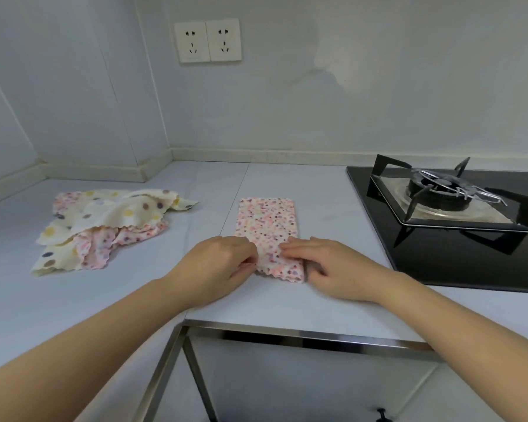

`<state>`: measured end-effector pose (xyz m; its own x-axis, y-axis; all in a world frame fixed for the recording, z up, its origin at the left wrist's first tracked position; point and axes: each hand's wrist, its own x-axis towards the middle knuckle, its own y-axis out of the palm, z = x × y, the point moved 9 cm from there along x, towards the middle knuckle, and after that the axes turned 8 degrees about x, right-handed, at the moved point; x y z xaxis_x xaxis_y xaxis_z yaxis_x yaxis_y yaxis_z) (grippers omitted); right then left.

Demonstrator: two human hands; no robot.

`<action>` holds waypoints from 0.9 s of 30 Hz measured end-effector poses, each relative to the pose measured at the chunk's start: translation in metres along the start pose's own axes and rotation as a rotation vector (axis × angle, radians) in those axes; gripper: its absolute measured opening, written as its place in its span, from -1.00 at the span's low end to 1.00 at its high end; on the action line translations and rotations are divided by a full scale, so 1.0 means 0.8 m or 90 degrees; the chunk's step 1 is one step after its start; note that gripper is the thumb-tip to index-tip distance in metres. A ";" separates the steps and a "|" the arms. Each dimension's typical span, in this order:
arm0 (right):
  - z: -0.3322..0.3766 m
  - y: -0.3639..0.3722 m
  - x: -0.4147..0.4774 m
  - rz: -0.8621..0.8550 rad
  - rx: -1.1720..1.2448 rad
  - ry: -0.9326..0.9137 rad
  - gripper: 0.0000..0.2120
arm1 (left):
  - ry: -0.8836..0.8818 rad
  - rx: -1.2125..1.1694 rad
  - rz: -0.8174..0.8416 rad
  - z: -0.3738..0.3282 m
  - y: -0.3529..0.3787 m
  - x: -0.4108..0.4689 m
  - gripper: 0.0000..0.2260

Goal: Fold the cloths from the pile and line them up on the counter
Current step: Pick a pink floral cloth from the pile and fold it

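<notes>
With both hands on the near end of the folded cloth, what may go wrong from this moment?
1. The pink floral folded cloth, held at its near end by the left hand and right hand, may fold crookedly.
2. It lies near the black gas stove; the row could crowd toward it.

pile (104, 223) left on counter (333, 196), folded cloth (267, 226) centre, stove (445, 202) right
</notes>
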<state>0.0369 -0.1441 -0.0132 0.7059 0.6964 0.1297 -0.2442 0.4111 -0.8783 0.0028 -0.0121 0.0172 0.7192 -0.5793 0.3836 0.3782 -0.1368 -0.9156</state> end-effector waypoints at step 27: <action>-0.072 -0.061 0.078 -0.268 0.453 0.260 -0.76 | -0.538 -0.484 0.054 0.112 0.059 0.049 -0.69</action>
<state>0.1314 -0.1547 0.0112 0.9760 0.2016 0.0830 -0.1702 0.9424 -0.2879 0.1013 0.0305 0.0000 0.9970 0.0770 0.0120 0.0653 -0.7415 -0.6678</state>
